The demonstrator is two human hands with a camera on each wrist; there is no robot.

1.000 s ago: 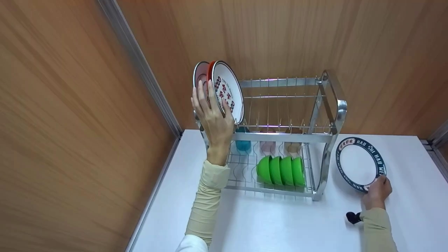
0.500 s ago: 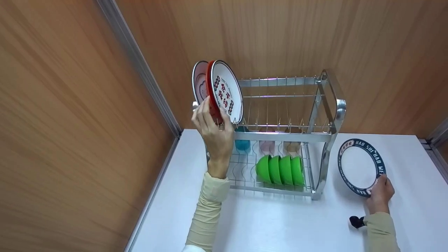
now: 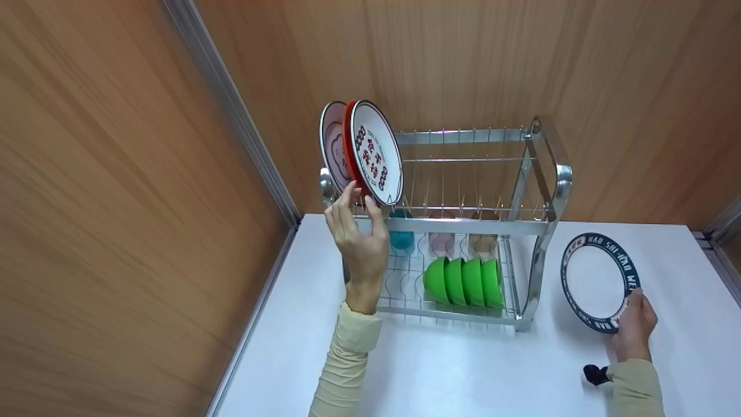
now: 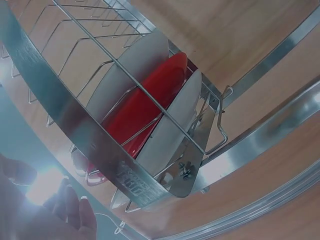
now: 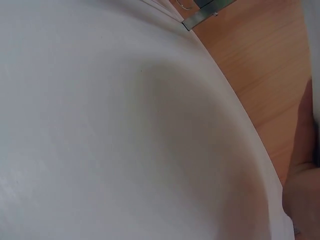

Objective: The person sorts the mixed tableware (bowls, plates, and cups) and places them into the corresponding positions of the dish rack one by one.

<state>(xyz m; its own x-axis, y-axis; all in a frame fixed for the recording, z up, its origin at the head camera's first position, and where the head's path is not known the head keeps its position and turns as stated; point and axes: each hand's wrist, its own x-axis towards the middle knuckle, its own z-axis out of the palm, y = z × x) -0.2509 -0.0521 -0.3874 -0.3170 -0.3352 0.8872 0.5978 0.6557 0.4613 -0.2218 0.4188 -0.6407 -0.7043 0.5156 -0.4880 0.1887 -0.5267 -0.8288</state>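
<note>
My left hand (image 3: 365, 255) is raised at the left end of the metal dish rack (image 3: 463, 227), fingers loosely bent and holding nothing. Just beyond the fingertips, plates stand on edge in the upper tier: a white plate with red print (image 3: 376, 153), a red plate (image 4: 150, 95) and a pale pinkish plate (image 3: 332, 136). In the left wrist view, the hand is apart from the plates, below the rack's bar. Off to the right, my right hand (image 3: 635, 324) grips the lower right rim of a white plate with a dark blue lettered border (image 3: 595, 282), tilted above the table.
Green bowls (image 3: 463, 282), several nested on their sides, lie in the lower tier. Behind them are blue (image 3: 401, 234), pink (image 3: 441, 236) and brown (image 3: 484, 236) cups. Wooden panels (image 3: 463, 63) enclose the back and left of the white table (image 3: 451, 370).
My left hand has drawn down and back from the plates, which now stand in the rack without it. My right hand has shifted slightly toward me and to the right with its plate.
</note>
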